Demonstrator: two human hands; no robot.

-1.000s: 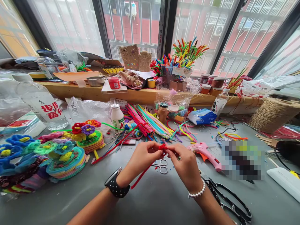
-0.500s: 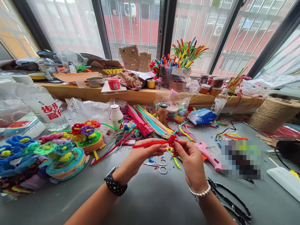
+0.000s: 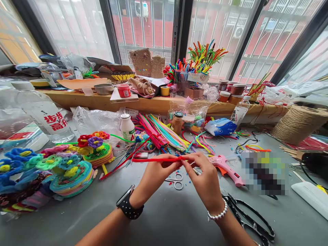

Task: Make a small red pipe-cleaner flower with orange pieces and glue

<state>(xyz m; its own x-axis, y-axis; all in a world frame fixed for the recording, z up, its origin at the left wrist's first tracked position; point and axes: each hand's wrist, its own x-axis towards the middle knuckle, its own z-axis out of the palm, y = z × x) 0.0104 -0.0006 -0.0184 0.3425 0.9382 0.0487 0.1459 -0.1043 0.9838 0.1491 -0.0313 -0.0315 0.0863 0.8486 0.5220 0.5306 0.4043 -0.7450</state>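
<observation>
A red pipe cleaner (image 3: 153,159) runs leftward from between my two hands, its looped end mostly covered by the fingers. My left hand (image 3: 156,174) pinches it near the middle of the view, fingertips close to the other hand's. With thumb and forefinger, my right hand (image 3: 205,177) grips the covered end. Small scissors (image 3: 178,185) lie on the table just below and between the hands. To the right of my right hand rests a pink glue gun (image 3: 229,169). Behind the hands a bundle of coloured pipe cleaners (image 3: 166,131) lies spread.
Pipe-cleaner flowers (image 3: 69,162) and stacked round pieces stand at left near a large water bottle (image 3: 51,116). A white bottle (image 3: 127,128) and a brown jar (image 3: 177,123) stand behind. Black-framed glasses (image 3: 252,218) lie front right, a twine spool (image 3: 298,124) farther back.
My left hand has moved right and closed on the red pipe cleaner beside my right hand. The red loops, visible before, are now mostly hidden by fingers.
</observation>
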